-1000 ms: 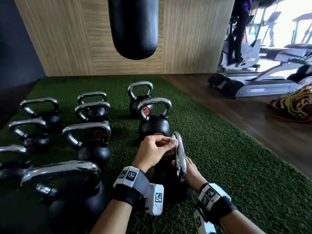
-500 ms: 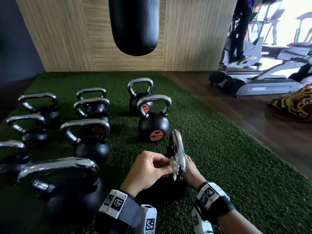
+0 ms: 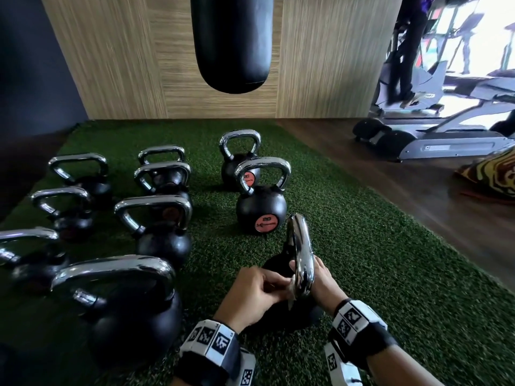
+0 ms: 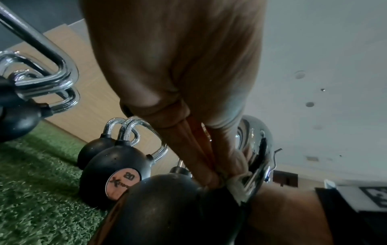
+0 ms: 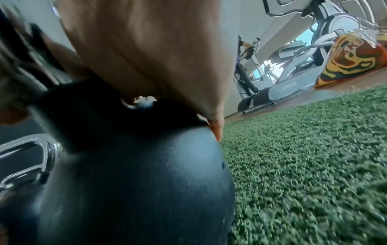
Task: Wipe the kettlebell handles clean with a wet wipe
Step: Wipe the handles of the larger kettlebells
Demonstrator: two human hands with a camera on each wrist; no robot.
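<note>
A black kettlebell [image 3: 277, 267] stands on the turf in front of me, its chrome handle [image 3: 302, 246] seen edge-on. My left hand [image 3: 284, 289] pinches a white wet wipe [image 3: 291, 295] against the near, lower side of that handle. In the left wrist view the curled fingers press the wipe [image 4: 237, 185] onto the chrome handle [image 4: 256, 144] just above the ball [image 4: 163, 207]. My right hand [image 3: 320, 277] is on the far side of the handle, a fingertip curling round it. The right wrist view shows that hand low on the ball [image 5: 136, 182].
Several more chrome-handled kettlebells [image 3: 153, 218] stand in rows to the left, and a 20-marked one [image 3: 262, 210] stands just beyond. A black punch bag [image 3: 232, 43] hangs ahead. Treadmills [image 3: 446, 135] and a patterned bag [image 3: 493, 174] sit on the wooden floor to the right.
My left hand has slid the wipe from the top of the handle down its near side towards the ball. The right hand has stayed behind the handle.
</note>
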